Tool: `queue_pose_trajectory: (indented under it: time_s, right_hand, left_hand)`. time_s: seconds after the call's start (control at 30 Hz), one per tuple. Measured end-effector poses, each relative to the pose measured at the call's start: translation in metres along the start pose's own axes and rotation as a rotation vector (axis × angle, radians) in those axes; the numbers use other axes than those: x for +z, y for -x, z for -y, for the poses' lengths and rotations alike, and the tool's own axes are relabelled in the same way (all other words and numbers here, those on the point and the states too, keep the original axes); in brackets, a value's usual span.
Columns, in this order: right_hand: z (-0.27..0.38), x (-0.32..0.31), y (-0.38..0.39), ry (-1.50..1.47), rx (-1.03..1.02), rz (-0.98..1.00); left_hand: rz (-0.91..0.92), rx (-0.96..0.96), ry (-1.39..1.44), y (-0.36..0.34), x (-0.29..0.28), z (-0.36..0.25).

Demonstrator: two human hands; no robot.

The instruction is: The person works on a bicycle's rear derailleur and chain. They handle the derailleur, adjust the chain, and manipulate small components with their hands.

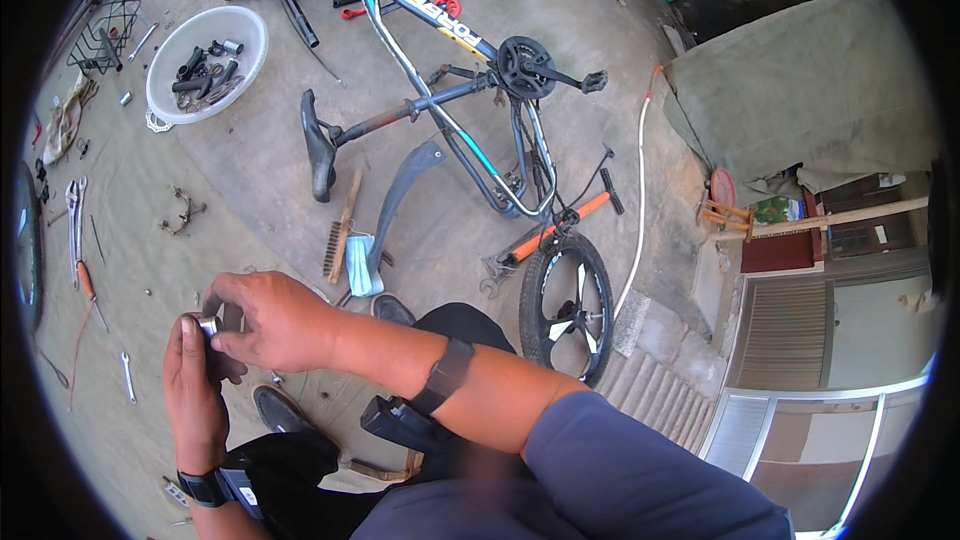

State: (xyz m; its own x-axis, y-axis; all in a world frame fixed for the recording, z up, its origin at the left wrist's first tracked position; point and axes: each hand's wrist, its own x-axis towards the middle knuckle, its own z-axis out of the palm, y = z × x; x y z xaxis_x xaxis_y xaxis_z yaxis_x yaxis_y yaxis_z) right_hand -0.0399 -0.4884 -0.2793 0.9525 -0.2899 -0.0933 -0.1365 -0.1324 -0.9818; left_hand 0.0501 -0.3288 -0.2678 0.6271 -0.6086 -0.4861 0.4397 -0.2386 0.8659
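Observation:
My left hand [195,385] and my right hand [258,318] meet at the lower left of the head view, both closed around a small silver metal cylinder [208,328]. My right fingers curl over it from above, while my left thumb rests along its side; the far side of the part is hidden by fingers. Just beyond them on the concrete are a wire brush [343,230] with a wooden handle and a blue face mask [362,265].
A blue-and-white bicycle frame [460,130] lies ahead, with a wheel [541,340] and a hose [642,180] rightward. A white basin [240,80] of parts is at upper left, wrenches [76,230] at left. Steps [655,385] and railing [765,402] stand at right; my shoe [275,410] is below.

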Motion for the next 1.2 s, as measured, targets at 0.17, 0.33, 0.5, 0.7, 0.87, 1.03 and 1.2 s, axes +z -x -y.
queue_pose_trajectory:
  time_s: [0.17,0.33,0.5,0.7,0.87,1.03,1.2]
  right_hand:
    - [0.005,0.002,0.01,0.169,-0.04,-0.042]
    - [0.014,0.006,0.02,0.187,-0.08,-0.076]
    - [0.019,0.009,0.03,0.189,-0.129,-0.118]
    - [0.034,0.009,0.042,0.141,-0.148,-0.127]
    - [0.045,0.009,0.05,0.223,-0.14,-0.134]
    - [0.051,0.014,0.054,0.197,-0.12,-0.123]
    - [0.049,0.018,0.058,0.212,-0.16,-0.156]
  left_hand:
    - [0.016,0.057,-0.057,0.011,-0.006,0.0]
    - [0.031,0.094,-0.078,0.021,-0.006,-0.001]
    - [0.014,0.139,-0.084,0.037,-0.001,-0.006]
    - [0.092,0.129,-0.021,0.049,-0.002,-0.011]
    - [0.093,0.136,0.035,0.051,-0.008,-0.009]
    - [0.017,0.157,0.09,0.054,-0.007,-0.011]
    - [-0.029,0.177,0.138,0.052,-0.008,-0.007]
